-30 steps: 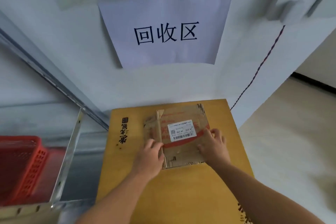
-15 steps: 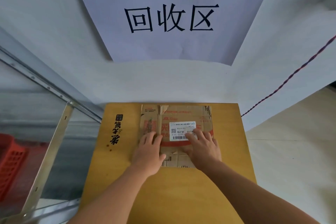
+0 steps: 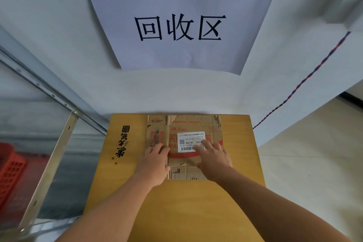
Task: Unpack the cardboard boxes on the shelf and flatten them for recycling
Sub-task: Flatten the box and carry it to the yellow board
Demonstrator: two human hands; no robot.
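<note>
One courier box (image 3: 182,163) done, flat on the pile
It lies at the far end of a yellow flattened carton (image 3: 176,212); left hand (image 3: 155,161) and right hand (image 3: 213,158) press it down, fingers straight, close together. Can't see any other boxes.

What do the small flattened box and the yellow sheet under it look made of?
Small flattened box: brown corrugated cardboard, matte; fluting shows along its near edge. Yellow sheet: likely cardboard too, smoother printed finish with black characters; no exposed edge confirms it.
</note>
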